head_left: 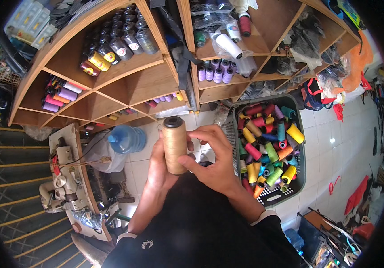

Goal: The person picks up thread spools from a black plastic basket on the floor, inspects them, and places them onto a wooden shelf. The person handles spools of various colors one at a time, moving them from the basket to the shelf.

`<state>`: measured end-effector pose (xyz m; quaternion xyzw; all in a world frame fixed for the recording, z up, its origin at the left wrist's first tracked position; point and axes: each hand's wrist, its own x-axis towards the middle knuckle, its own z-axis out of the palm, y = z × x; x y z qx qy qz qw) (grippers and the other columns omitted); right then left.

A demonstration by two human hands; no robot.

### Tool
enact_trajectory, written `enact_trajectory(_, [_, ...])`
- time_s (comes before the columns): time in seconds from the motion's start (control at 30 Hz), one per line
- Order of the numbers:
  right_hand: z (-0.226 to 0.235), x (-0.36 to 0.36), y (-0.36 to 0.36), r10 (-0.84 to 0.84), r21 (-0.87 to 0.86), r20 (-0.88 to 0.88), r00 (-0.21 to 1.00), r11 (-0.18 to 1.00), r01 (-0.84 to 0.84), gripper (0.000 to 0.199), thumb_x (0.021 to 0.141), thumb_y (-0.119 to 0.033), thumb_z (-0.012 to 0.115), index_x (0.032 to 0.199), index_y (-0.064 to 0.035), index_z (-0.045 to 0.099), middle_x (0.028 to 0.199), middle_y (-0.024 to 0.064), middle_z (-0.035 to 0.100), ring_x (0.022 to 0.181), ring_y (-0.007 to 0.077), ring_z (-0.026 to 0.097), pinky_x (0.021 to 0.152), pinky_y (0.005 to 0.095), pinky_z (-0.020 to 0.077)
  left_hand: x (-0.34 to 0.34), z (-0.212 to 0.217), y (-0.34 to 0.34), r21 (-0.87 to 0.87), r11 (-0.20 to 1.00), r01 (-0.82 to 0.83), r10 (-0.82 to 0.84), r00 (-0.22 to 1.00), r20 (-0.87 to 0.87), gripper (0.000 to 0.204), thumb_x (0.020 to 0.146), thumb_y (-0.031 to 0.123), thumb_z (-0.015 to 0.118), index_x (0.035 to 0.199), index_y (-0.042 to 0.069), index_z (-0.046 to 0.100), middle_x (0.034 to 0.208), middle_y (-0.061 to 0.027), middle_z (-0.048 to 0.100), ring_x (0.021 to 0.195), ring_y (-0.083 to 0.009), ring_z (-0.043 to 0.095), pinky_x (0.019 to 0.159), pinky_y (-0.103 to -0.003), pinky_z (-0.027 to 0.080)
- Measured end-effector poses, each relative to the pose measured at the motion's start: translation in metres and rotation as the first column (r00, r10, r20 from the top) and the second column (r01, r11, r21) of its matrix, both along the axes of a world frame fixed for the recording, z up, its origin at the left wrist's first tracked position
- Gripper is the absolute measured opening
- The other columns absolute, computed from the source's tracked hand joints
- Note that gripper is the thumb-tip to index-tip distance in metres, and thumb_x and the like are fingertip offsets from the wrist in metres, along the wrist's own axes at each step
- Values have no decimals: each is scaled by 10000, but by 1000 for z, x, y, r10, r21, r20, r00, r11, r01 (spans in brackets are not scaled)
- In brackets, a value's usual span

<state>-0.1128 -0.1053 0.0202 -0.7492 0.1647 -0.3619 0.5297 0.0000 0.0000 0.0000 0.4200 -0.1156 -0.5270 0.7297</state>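
— On my feed, where does the spool (174, 149) sit against the grip?

— Left of the basket (276, 195), out in front of the shirt (201, 219). I see the left hand (157, 166) cradling it from its left and underneath, that grip closed around the lower part. The upper end sticks out clear of the fingers.

— And the right hand (218, 161)?

— Between the spool and the basket. The thumb tip lies over the spool's lower right side; the index finger bends near its upper right. Thumb and index stand apart, but whether they pinch it I can't tell from here.

— Which way does it point?

— Its long axis runs up and down my view, slightly tilted, roughly along the basket's long sides. The dark end with the hole is the far one, turned partly up to my camera; the near end is toward the shirt. Tan thread covers the length between.

— Any labels?

— Round labels (110, 57) on dark spools (131, 42) in the shelf (145, 85), beyond the basket and to its left; the print is too small for me. The shirt carries a pale emblem (147, 244), nearer than the basket and to its left.
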Motion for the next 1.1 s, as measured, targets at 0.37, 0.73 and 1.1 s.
enact_trajectory(0.37, [-6, -9, 0, -14, 188, 18, 1000, 982, 11, 250, 783, -51, 690, 1024, -13, 636, 904, 112, 616, 794, 204, 602, 703, 301, 477, -7, 8, -8, -118, 992, -50, 25, 979, -203, 551, 957, 535, 359, 1093, 29, 530, 930, -88, 582, 862, -175, 574, 773, -299, 473])
enact_trajectory(0.73, [7, -1, -5, -110, -157, 73, 991, 980, 120, 213, 726, -6, 706, 930, -21, 648, 809, 109, 591, 703, 267, 577, 608, 343, 460, -14, 10, -17, 118, 966, -230, 234, 972, -25, 515, 990, 484, 311, 1118, 29, 515, 967, -84, 580, 848, -175, 585, 715, -314, 498])
enact_trajectory(1.1, [0, 1, -17, 32, -104, -5, 999, 994, -32, 111, 790, 13, 546, 874, -9, 478, 830, 152, 467, 750, 338, 495, 667, 405, 413, -14, 24, -18, 19, 981, -193, 193, 981, 38, 539, 925, 555, 431, 1070, 42, 512, 864, -74, 558, 722, -159, 566, 608, -273, 478])
